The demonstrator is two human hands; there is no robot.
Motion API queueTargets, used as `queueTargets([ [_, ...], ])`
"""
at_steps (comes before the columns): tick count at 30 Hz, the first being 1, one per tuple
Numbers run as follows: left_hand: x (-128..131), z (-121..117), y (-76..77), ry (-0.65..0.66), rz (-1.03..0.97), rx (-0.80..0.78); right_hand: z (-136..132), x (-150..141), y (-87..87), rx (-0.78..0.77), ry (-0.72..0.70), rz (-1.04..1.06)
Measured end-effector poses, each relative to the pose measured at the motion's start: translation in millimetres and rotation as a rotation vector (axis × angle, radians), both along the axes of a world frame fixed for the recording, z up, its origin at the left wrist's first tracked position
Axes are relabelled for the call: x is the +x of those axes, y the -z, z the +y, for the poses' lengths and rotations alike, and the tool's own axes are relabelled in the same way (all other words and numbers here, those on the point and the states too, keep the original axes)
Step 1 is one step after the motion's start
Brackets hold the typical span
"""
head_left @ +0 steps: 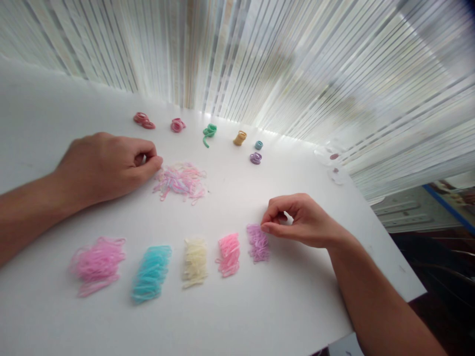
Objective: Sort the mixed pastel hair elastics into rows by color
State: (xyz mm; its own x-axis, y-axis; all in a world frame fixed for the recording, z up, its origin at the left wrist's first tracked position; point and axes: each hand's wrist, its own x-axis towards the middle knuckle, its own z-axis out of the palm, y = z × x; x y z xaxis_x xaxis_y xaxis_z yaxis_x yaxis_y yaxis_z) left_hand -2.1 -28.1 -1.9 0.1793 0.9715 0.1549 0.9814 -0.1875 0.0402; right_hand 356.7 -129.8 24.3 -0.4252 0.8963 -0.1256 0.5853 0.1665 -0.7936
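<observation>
My left hand (pixel 107 165) rests on the white table (pixel 297 306), fingers curled in a pinch at the left edge of a mixed pile of thin pastel rubber bands (pixel 181 181). My right hand (pixel 299 220) is also pinched, its fingertips touching the top of a purple band pile (pixel 258 242). Whether either pinch holds a band is too small to tell. In a row near me lie sorted piles: light pink (pixel 97 263), cyan (pixel 151 273), cream (pixel 195 262), pink (pixel 229 254) and the purple one.
Along the far edge lie thicker hair ties: red (pixel 144 120), pink (pixel 177 125), green (pixel 209 132), tan (pixel 240 138), teal (pixel 259 145), purple (pixel 256 158). Clear lids or dishes (pixel 333 163) sit at the far right. A striped curtain (pixel 297 64) hangs behind.
</observation>
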Motion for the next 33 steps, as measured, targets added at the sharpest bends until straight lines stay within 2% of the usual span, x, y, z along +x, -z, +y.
queueTargets([
  [12, 0.3, -1.6, -3.9, -0.011, 0.006, -0.052, 1.2, 7.6, -4.2, 0.045, -0.05, -0.096],
  [18, 1.1, -1.7, -4.1, -0.001, 0.017, -0.042, 2.1, 9.9, -4.2, 0.077, -0.03, -0.095],
  [33, 0.4, -1.5, -5.5, -0.014, 0.013, -0.059, 1.0, 1.9, 0.1, 0.072, -0.027, -0.106],
])
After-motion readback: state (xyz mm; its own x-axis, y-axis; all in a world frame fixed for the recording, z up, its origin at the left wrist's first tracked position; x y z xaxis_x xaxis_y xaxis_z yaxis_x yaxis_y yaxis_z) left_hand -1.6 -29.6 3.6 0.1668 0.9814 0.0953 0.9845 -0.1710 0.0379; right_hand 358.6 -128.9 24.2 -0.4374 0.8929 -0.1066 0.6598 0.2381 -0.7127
